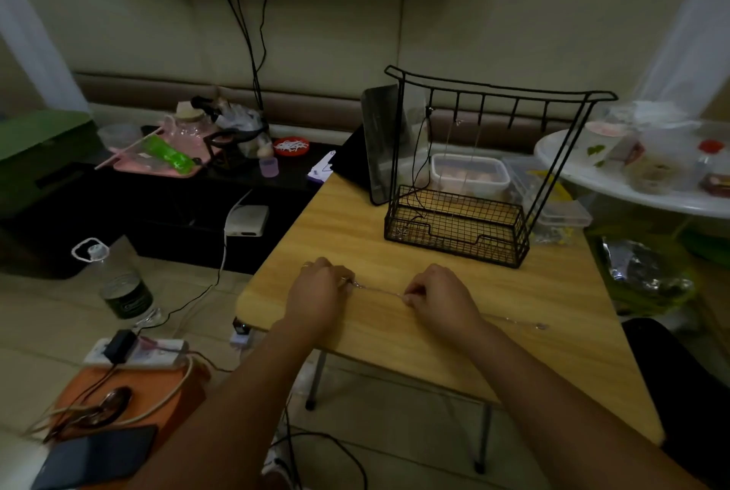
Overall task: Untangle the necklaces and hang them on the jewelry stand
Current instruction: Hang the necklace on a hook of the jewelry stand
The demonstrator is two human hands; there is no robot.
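Note:
A thin silver necklace is stretched taut over the wooden table between my two hands. My left hand pinches its clasp end. My right hand pinches the chain further along, and the rest of the chain trails right past my wrist to a small pendant. The black wire jewelry stand stands at the table's far side, with a row of hooks under its top bar and a mesh basket at its base. A dark cord necklace and a thin pale chain hang from its left hooks.
A dark tablet leans behind the stand, next to a clear lidded food box. A round white table with containers is at the right. On the floor to the left are a water bottle, a power strip, cables and a phone.

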